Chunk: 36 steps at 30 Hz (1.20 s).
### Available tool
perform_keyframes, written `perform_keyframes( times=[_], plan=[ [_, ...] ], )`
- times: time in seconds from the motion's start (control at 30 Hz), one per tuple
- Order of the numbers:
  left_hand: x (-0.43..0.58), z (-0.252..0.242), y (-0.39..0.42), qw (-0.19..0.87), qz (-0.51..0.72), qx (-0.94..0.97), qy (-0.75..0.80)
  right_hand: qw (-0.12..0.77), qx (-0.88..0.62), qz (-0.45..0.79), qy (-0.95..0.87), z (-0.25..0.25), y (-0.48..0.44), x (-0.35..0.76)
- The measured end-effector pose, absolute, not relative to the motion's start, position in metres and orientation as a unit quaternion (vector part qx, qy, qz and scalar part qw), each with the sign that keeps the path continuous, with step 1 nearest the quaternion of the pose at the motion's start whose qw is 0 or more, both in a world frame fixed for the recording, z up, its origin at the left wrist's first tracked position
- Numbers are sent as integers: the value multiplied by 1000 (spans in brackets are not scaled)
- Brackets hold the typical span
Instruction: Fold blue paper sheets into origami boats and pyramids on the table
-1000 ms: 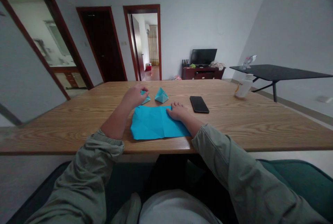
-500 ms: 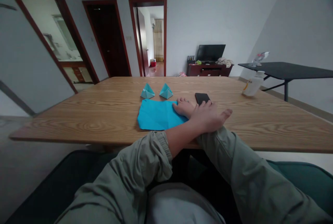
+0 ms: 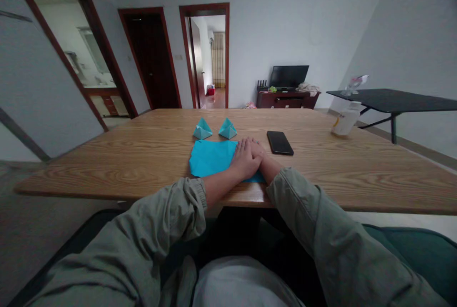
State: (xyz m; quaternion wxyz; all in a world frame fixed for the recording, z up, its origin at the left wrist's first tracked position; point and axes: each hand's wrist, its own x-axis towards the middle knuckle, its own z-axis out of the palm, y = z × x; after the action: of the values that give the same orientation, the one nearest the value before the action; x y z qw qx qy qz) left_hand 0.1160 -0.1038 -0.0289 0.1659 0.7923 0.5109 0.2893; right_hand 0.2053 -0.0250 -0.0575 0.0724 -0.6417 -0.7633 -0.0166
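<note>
Table [image 3: 357, 173] of wood, blue sheet [image 3: 210, 157], black phone [image 3: 280, 143], white bottle [image 3: 344, 121], open doorway [image 3: 210, 59]

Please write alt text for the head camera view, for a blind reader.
The left hand and the right hand lie flat, touching, on a blue paper sheet on a wooden table. Behind the sheet stand two folded blue paper shapes; a black phone lies to its right.
</note>
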Motion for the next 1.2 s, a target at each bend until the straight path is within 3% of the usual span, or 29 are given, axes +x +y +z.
perform_keyframes(
  times=[0.3,1.1,1.2],
  plan=[
    [30,-39,-85,53,74,814,574,97,-679,22,-728,-42,-32,203],
    [-73,-41,-51,9,36,771,636,90,-677,23,-730,-35,-36,207],
    [-72,-41,-50,9,30,771,636,111,-674,-35,-730,-27,-52,196]
  ],
)
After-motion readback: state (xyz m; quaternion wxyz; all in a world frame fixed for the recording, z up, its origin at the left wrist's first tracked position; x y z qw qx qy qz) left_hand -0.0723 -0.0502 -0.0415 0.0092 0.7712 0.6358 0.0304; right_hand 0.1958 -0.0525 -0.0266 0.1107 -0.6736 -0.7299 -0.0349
